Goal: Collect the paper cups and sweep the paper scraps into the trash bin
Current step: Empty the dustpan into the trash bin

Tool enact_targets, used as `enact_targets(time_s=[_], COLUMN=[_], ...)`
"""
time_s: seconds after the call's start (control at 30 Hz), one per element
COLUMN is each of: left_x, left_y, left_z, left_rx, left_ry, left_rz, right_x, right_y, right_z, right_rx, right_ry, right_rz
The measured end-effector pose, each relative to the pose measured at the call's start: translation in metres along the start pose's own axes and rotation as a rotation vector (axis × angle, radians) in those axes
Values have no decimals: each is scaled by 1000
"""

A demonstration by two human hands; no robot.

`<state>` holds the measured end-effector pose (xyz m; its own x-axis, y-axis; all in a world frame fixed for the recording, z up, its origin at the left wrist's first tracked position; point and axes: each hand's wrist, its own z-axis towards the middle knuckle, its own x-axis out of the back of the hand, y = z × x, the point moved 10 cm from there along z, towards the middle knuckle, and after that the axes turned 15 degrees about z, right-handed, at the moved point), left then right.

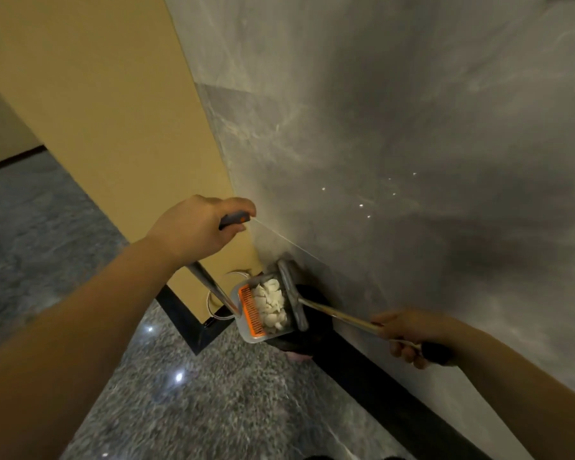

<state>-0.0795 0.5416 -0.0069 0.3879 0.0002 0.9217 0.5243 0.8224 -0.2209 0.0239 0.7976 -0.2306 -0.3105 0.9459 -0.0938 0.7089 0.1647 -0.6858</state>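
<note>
White torn paper scraps (272, 305) lie heaped in a translucent grey plastic dustpan (263, 310) with an orange comb-toothed edge (253, 310), held low at the foot of a grey marbled stone wall (395, 127). Just beside the scraps, on the wall side, the grey head of a broom (292, 293) rests against the pan's open mouth, over something dark (299, 346) that cannot be made out. The left hand (193, 227) is curled round the dark grey and orange grip (234, 220) at the top of the dustpan's long metal handle (213, 287). The right hand (409, 336) is wrapped round the broom's metal shaft (339, 315), fingers closed beneath it. A yellow-tan wall panel (97, 94) meets the stone wall at left, with a black skirting (186, 320) along its base, above a speckled grey granite floor (213, 393).
</note>
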Motion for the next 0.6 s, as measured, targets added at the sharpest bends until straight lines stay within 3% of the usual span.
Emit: enact_targets(time_s=[0.3, 0.6], left_x=[-11, -23], left_y=[90, 144], left_z=[58, 75], left_rx=[18, -77], left_ry=[-65, -198], left_rz=[95, 242], right_x=[96, 138], right_y=[0, 4], right_z=[15, 14], right_rx=[33, 28], right_ry=[-32, -41], right_rz=[-153, -132])
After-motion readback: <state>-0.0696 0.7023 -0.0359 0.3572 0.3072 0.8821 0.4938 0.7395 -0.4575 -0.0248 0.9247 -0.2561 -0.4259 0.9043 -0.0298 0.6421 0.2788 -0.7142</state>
